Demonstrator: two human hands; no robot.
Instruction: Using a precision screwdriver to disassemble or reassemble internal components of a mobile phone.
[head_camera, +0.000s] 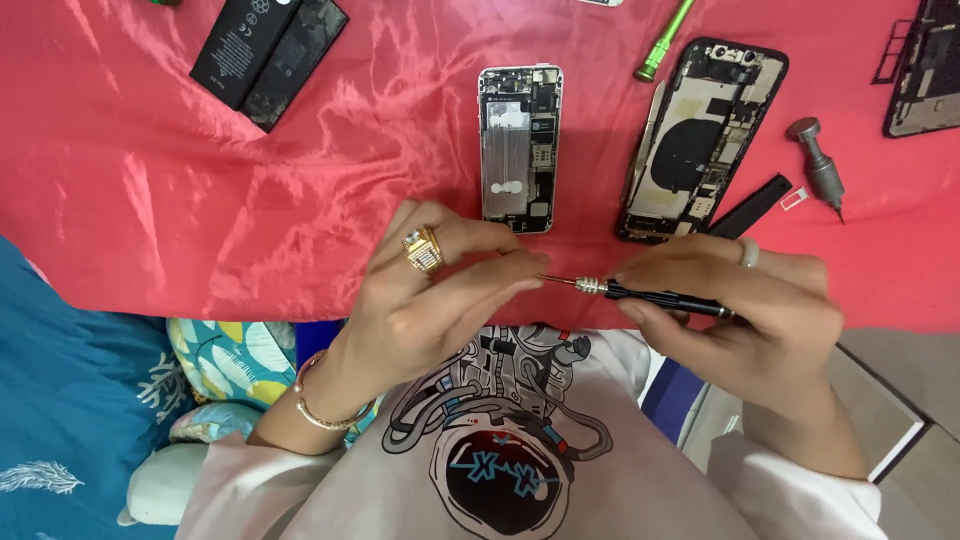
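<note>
Red satin cloth (200, 200): spread over the work surface, apparently so small parts show against it.
Black battery packs (268, 55): laid flat at the upper left, well apart from the hands.
Black opened phone (700, 140): internals exposed, laid face-down right of centre.
Silver opened phone (519, 148): back removed, set just beyond the hands.
Right hand (740, 320): fingers closed around the black precision screwdriver (660, 297), held level so the tip can be reached.
Left hand (430, 300): fingertips narrowed onto the screwdriver's bit, seemingly to seat or adjust it.
Grey screwdriver (818, 160) and green screwdriver (664, 42): left beside the black phone.
</note>
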